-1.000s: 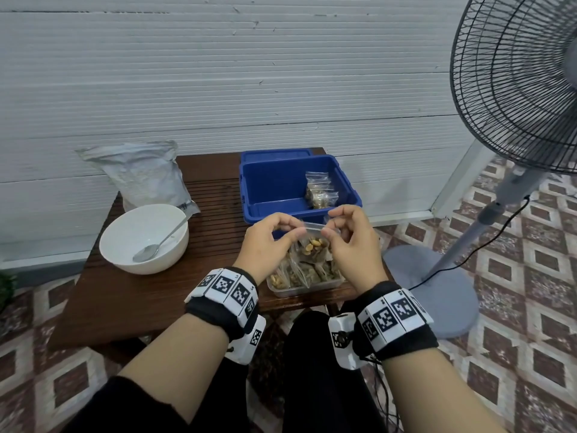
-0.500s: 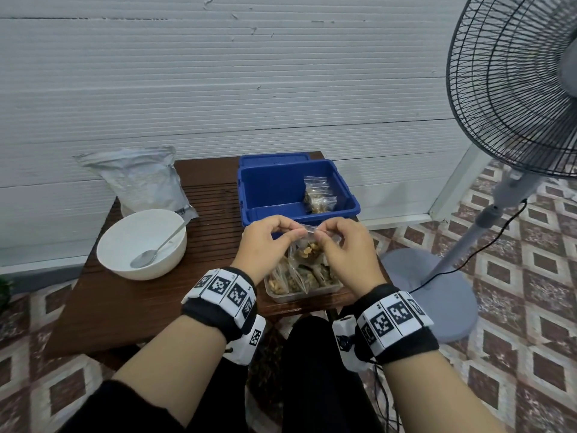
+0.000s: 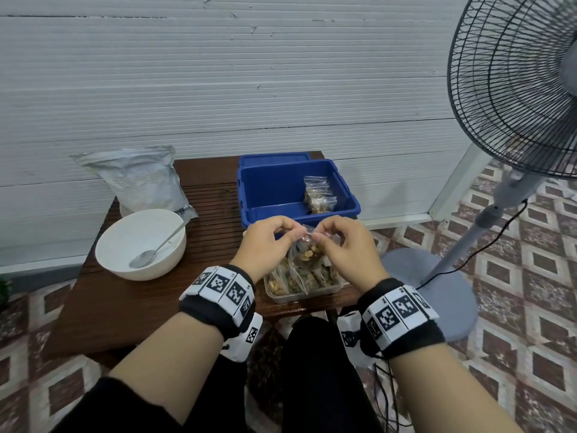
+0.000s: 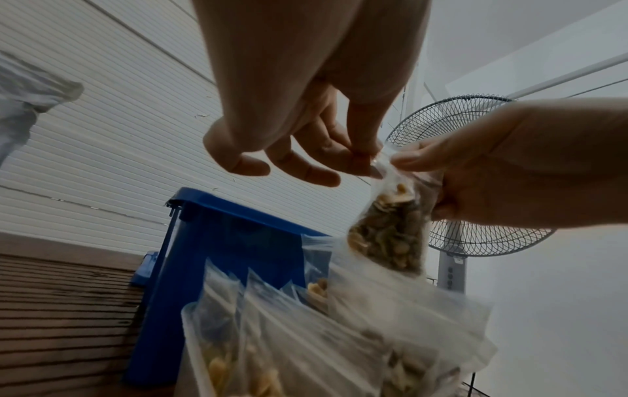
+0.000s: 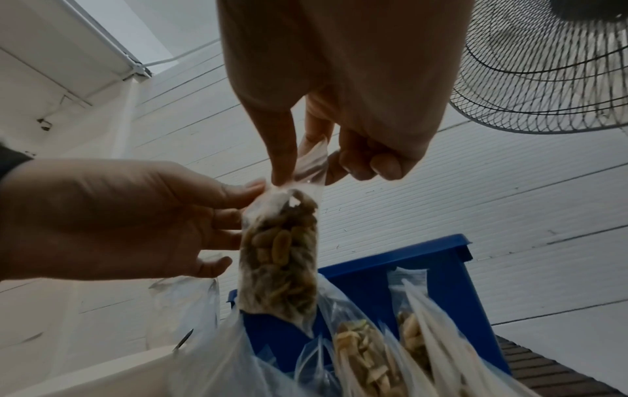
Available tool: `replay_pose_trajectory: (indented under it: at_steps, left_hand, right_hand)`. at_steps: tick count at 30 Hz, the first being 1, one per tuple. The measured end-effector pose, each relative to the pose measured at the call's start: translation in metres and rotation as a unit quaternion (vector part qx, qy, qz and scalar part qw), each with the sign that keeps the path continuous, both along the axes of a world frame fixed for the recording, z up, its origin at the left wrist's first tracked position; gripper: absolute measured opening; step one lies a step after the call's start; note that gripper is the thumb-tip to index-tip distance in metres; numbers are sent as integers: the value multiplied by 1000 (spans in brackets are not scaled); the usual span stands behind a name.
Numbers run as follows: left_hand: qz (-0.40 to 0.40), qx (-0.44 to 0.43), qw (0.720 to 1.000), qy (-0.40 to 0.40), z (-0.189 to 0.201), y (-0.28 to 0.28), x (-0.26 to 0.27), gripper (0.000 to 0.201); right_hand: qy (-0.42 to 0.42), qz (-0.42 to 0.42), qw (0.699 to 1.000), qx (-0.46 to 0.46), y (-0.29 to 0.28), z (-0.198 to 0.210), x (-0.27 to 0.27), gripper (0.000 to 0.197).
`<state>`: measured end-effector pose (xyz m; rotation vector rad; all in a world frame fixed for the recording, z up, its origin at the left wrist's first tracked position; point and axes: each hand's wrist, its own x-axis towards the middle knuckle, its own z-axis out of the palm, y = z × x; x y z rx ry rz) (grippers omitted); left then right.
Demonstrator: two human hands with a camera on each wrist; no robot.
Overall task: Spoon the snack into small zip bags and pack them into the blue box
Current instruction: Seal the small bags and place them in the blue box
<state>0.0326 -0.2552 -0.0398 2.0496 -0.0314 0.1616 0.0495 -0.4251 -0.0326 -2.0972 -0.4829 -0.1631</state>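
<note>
A small zip bag (image 3: 307,256) filled with snack hangs between the hands, just above the clear tray (image 3: 304,295) at the tabletop's near edge. The left hand (image 3: 270,243) pinches the bag's top strip between thumb and forefinger, and the right hand (image 3: 345,248) pinches the same strip just beside it, so the fingertips of the two hands nearly meet; in both wrist views the bag dangles below that shared grip, bulging with pale and brown pieces. The tray under it holds more filled bags (image 3: 292,281) standing upright and packed close together. Just behind the hands sits the blue box (image 3: 271,189), open, with its lid (image 3: 273,157) lying behind it at the far edge of the tabletop (image 3: 131,310). A few filled bags (image 3: 318,196) are stacked in the box's right part. Toward the left edge stands a white bowl (image 3: 140,245) with a metal spoon (image 3: 156,248) leaning inside it. Behind the bowl, at the far left corner, a large grey pouch (image 3: 140,181) stands against the white wall. A standing fan (image 3: 512,104) is on the tiled floor to the right of the tabletop.
</note>
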Motion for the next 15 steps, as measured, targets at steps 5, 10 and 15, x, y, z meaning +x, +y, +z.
replay_pose_trajectory:
  at_steps: [5,10,15]
  left_hand:
    - [-19,-54,998,-25,9,6,4,5]
    - [47,-35,998,-29,6,38,24,12]
    - [159,-34,986,-26,-6,68,53,9]
  right_hand:
    - [14,29,998,-58,-2,28,16,20]
    - [67,27,992,-105,-12,77,59,17]
    - [58,26,973,-221,-10,96,113,9]
